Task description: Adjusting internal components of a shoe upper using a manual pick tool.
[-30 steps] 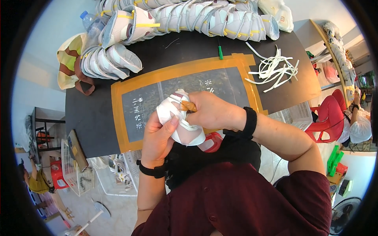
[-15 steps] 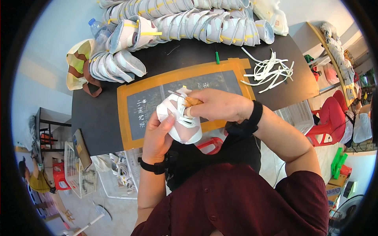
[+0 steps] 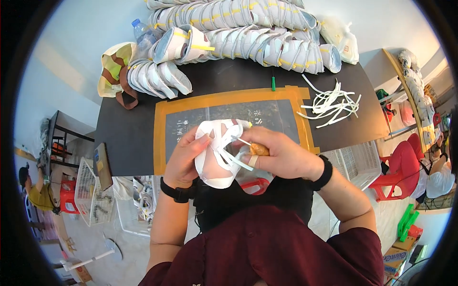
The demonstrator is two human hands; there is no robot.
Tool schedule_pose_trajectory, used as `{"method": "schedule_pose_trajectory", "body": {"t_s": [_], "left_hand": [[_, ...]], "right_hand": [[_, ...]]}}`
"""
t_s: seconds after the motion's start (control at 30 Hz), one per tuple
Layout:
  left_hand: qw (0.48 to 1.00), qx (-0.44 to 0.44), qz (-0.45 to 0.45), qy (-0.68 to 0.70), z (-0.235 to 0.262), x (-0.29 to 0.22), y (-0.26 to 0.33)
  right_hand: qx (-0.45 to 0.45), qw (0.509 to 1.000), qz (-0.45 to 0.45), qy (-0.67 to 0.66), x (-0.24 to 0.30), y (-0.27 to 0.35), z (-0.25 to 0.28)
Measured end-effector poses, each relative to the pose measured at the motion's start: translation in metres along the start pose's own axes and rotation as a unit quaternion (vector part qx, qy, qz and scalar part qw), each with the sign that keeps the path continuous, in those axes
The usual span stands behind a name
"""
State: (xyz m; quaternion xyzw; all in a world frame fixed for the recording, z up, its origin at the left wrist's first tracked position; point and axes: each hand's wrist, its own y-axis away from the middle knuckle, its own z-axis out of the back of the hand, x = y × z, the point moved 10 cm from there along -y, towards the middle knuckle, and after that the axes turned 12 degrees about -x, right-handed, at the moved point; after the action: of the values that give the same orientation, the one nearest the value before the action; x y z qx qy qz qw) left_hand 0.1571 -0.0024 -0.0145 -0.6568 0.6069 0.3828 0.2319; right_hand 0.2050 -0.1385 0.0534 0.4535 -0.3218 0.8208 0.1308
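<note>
Presently the left hand [image 3: 183,159] cups a white shoe upper [image 3: 217,155], fingers closed round its edge, at frame centre above the taped cutting mat [image 3: 229,102]. The right hand [image 3: 279,152] pinches a small brown-handled tool [image 3: 257,149] at a white strap. Step judged: threading straps. Next move calls for steady pull-through. Loose strips [image 3: 331,102] lie upper right.

A maroon shirt, bare forearms, and a black band on each wrist.
</note>
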Motion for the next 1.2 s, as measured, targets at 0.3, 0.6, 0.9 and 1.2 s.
{"method": "schedule_pose_trajectory", "body": {"t_s": [0.3,0.6,0.9,1.2], "left_hand": [[0.950,-0.219,-0.189,-0.118,0.014,-0.021,0.017],[0.948,-0.223,-0.135,-0.183,-0.003,0.037,0.038],[0.952,-0.204,-0.152,-0.168,0.002,0.036,0.036],[0.965,-0.212,-0.135,-0.079,0.006,0.034,0.026]], "right_hand": [[-0.084,0.955,-0.250,-0.135,-0.053,0.028,-0.001],[-0.120,0.885,-0.378,-0.243,-0.070,0.040,-0.023],[-0.120,0.890,-0.356,-0.257,-0.074,0.042,-0.030],[-0.118,0.880,-0.392,-0.242,-0.068,0.046,-0.040]]}}
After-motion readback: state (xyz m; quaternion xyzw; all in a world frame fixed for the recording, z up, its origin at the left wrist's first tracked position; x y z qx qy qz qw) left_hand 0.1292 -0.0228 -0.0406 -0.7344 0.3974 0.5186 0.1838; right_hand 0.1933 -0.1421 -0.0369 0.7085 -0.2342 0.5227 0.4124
